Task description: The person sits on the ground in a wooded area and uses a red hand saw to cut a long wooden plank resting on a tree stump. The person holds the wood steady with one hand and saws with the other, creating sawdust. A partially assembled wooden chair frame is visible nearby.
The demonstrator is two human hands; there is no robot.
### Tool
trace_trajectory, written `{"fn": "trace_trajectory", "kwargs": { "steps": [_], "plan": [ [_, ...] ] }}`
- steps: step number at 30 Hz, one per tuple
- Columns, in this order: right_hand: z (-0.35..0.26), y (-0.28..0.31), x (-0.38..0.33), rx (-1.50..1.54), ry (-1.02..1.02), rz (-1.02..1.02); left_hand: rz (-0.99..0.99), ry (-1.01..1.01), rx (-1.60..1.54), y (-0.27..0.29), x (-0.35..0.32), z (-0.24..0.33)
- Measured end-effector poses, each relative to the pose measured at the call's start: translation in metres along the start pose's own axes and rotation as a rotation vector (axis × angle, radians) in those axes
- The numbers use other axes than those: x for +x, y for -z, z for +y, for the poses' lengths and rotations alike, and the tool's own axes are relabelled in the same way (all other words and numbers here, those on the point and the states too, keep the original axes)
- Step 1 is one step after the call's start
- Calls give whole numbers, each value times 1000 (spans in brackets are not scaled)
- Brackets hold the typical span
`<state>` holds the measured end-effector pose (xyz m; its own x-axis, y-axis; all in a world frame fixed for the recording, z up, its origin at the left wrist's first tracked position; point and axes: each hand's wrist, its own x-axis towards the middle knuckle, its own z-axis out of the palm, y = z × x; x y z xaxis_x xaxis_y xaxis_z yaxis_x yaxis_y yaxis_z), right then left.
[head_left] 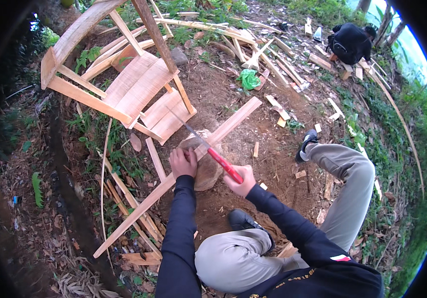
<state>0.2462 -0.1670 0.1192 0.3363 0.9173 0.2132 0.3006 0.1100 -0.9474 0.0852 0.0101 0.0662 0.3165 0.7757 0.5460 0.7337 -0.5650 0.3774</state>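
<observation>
Left hand gripping the long board laid across the stump, seemingly to steady it on something solid, I have my right hand wrapped around the red-handled tool, its narrow blade crossing the wood.

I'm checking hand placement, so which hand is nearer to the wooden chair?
Left. The left hand is at the long plank, just below the wooden chair in view; the right hand, gripping the red-handled saw, is farther down and right.
</observation>
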Motion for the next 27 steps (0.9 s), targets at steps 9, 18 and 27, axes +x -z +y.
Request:
{"fn": "trace_trajectory", "kwargs": {
  "steps": [9,18,27],
  "plan": [
    [-31,80,-148,-15,-143,-45,-15,54,34,3,-2,0],
    [-7,-9,5,-4,19,51,4,0,-2,0,-2,-5],
    [-16,64,-137,-49,-114,-24,10,34,3,4,-2,1]
  ]
}}
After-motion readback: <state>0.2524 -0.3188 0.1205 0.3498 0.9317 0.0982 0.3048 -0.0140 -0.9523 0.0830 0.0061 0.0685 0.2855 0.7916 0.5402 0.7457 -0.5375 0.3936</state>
